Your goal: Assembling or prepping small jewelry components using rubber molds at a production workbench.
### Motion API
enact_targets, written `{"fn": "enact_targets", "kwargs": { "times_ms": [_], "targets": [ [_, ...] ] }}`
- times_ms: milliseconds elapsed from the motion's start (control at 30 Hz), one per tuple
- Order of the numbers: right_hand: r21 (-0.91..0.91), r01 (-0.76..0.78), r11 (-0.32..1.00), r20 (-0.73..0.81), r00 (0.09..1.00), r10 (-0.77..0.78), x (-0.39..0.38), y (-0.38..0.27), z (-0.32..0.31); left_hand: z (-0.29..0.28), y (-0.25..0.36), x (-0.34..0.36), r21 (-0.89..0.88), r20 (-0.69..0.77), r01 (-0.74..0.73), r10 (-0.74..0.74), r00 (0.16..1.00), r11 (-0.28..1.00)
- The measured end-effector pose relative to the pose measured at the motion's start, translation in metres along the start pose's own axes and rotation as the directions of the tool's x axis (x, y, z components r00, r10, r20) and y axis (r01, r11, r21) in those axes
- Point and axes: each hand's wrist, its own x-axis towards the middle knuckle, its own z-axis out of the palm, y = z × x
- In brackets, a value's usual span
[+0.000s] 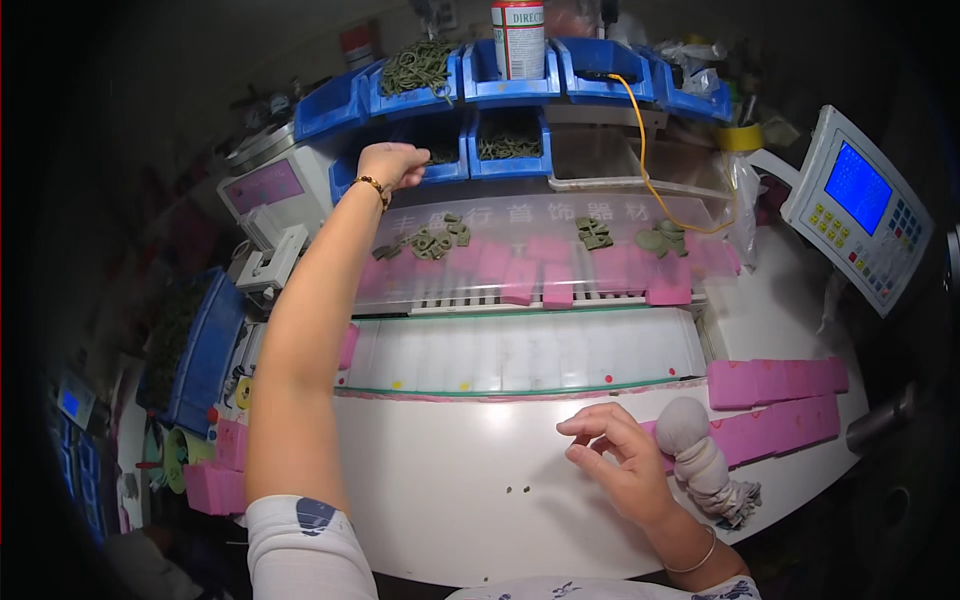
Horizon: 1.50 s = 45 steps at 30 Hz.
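Note:
My left hand point(394, 164) reaches far forward to a lower blue bin point(447, 173). Its fingers are pinched together at the bin's left part; what they hold, if anything, is too small or hidden to make out. Dark contents show dimly inside that bin. Low over the white table point(440, 530), my right hand point(622, 455) hovers with its fingers loosely curved, thumb and forefinger apart, nothing between them. Tiny dark green bits point(518, 490) lie on the table to its left. Just right of it rests a grey cloth bundle with a round head point(683, 425).
Green ring-like pieces fill another bin point(415, 70); a can point(518, 40) stands in the upper row. Small green pieces point(430, 242) lie on a translucent sheet point(540, 215) above pink blocks. Pink blocks point(775, 430) line the right. A keypad display point(860, 205) and orange cable point(645, 150) are at right.

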Motion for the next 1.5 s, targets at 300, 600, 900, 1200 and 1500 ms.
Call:
{"fn": "enact_targets", "kwargs": {
  "times_ms": [300, 600, 900, 1200, 1500],
  "targets": [
    [0.005, 0.065, 0.998, -0.037, 0.997, -0.065, -0.001, 0.002, 0.005, 0.015, 0.004, -0.051, -0.270, -0.300, -0.272, 0.188, 0.935, 0.924],
    [0.039, 0.117, 0.992, -0.095, 0.989, -0.113, 0.001, 0.011, 0.001, 0.094, -0.042, -0.253, 0.014, 0.595, -0.744, 0.592, 0.543, 0.668],
    [0.014, 0.113, 0.993, -0.070, 0.991, -0.112, 0.000, 0.013, 0.007, 0.177, -0.099, -0.162, 0.697, 0.392, -0.650, 0.599, 0.699, 0.302],
    [0.003, 0.092, 0.996, -0.028, 0.995, -0.092, -0.002, 0.012, 0.002, 0.227, -0.092, -0.104, 0.864, 0.108, -0.164, 0.144, 0.984, 0.476],
    [-0.028, 0.082, 0.996, -0.010, 0.997, -0.082, -0.005, 0.007, 0.002, 0.199, -0.080, -0.154, 0.729, 0.403, -0.545, 0.385, 0.830, 0.414]
  ]
}}
